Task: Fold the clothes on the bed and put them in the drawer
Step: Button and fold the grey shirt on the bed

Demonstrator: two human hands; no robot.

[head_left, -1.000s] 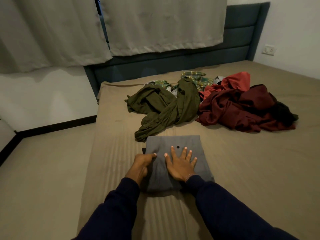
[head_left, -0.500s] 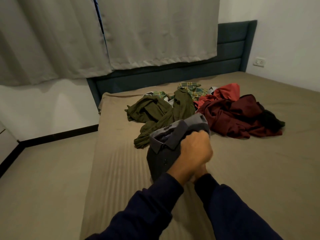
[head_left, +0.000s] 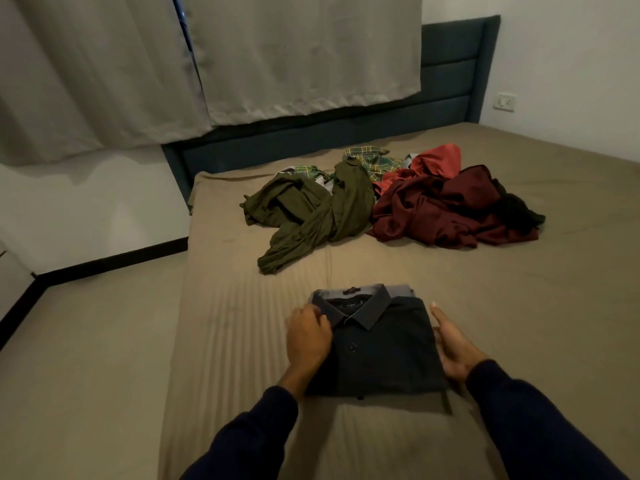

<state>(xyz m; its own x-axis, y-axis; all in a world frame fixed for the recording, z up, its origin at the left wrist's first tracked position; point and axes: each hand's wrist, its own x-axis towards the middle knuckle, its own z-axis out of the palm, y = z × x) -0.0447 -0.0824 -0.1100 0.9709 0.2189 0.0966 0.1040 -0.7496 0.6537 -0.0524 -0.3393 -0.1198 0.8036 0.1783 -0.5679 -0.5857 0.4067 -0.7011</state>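
Dark charcoal cloth, folded into a neat rectangle, is the shirt (head_left: 381, 355) lying collar-up on the tan bed (head_left: 519, 323) at about 6 o'clock in the head view, close to the near edge. Its grey collar sits at the far end of the fold, with a small label showing inside and one button visible down the placket.

The left hand (head_left: 308, 337) lies on the shirt's left edge just below the collar; its fingers curl over the cloth, but whether this grip actually pinches the fabric or only rests there cannot be told. The right hand (head_left: 453, 351) stands on edge against the shirt's right side, fingers straight and together, palm touching the fold, a released grip that presses rather than grasps. Both forearms wear dark navy sleeves (head_left: 540, 420).

Well beyond the shirt, toward 12 o'clock, an olive green garment (head_left: 311, 216) sprawls unfolded, one end trailing nearer the shirt. Just beside it at 1 o'clock lies a crumpled maroon garment (head_left: 433, 209), with a lighter red piece (head_left: 440, 157) behind it and a black one (head_left: 516, 209) at its right edge. A green plaid shirt (head_left: 374, 161) peeks out behind the olive one.

Behind the bed stands a dark blue headboard (head_left: 450, 74), half covered by pale grey curtains (head_left: 294, 53). A wall socket (head_left: 505, 101) sits at 2 o'clock.
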